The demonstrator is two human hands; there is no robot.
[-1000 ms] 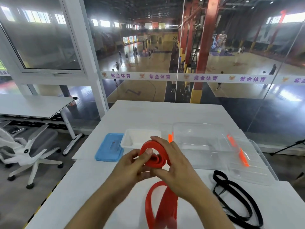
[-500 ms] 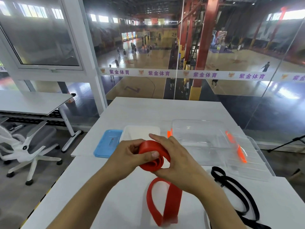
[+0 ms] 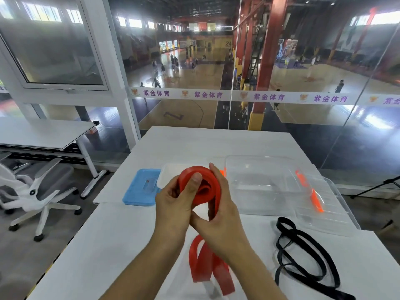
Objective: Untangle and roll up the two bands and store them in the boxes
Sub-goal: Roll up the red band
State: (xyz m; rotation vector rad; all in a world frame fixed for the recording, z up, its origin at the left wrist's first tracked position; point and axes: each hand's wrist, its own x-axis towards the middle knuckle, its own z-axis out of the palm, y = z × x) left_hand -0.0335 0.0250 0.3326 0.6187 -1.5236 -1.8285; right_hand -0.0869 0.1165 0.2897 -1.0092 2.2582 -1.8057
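Both hands are clamped on the red band (image 3: 200, 187), held up above the bench (image 3: 121, 230) in front of the boxes. The left hand (image 3: 173, 204) pins the coil with its thumb laid over the outer turn, likely so the springy rubber cannot unwind. The right hand (image 3: 220, 215) cups the coil from the other side, its fingers curled round the rim and its thumb crossing under the left hand, which suits feeding the next turn on. The coil looks a few layers thick. The unrolled tail hangs from it and lies folded on the bench near the wrists, so rolling seems only partly done.

The red band is a flat, wide, smooth strip, matte and flexible, holding soft curves. The black band (image 3: 303, 252) is narrower and lies in loose overlapping loops on the bench to the right, apart from the hands and not yet rolled.

Beyond the hands sits a small white box (image 3: 171, 172) with its blue lid (image 3: 140, 189) flat beside it on the left. To the right is a larger clear box (image 3: 259, 182), thin-walled and glossy, and its clear lid (image 3: 324, 208) with orange clips leans against it. Both boxes stand open, probably so each roll can drop straight in.
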